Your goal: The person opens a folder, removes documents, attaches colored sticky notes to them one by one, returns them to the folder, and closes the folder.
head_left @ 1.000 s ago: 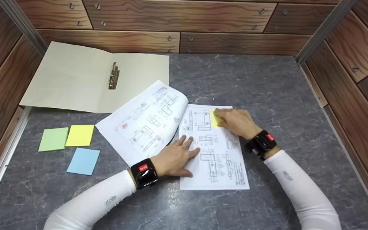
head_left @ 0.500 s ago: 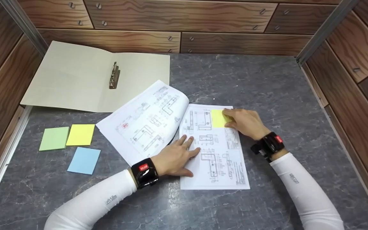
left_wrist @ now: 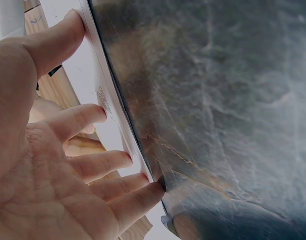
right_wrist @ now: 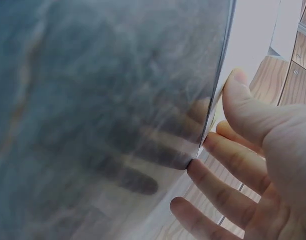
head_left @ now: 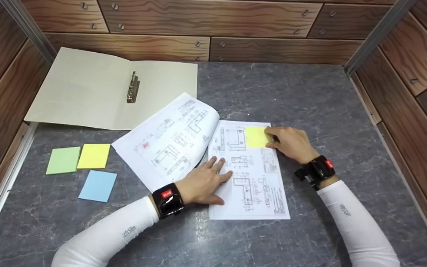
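A yellow sticky note (head_left: 256, 137) lies flat near the top right of a printed technical drawing (head_left: 222, 213). My right hand (head_left: 291, 144) touches the note's right edge with thumb and fingertips, beside the drawing's border. In the right wrist view, the fingers (right_wrist: 227, 195) extend loosely and the thumb rests at the paper's edge. My left hand (head_left: 200, 185) lies with spread fingers across the drawing's left side. Partly turned sheets (head_left: 150, 148) curl up to its left. Seen from the left wrist, the left fingertips (left_wrist: 120, 160) press along the paper at the table surface.
On the left lie pads of green (head_left: 63, 160), yellow (head_left: 94, 155) and blue (head_left: 98, 186) sticky notes. Behind the turned sheets, an opened beige folder (head_left: 76, 89) shows its metal clip (head_left: 132, 88). Wood-patterned panels (head_left: 213, 18) enclose the grey marbled table (head_left: 291, 92).
My right hand has slid rightward across the yellow note, from its middle to its right edge, uncovering most of it. The left hand has stayed in place on the paper.
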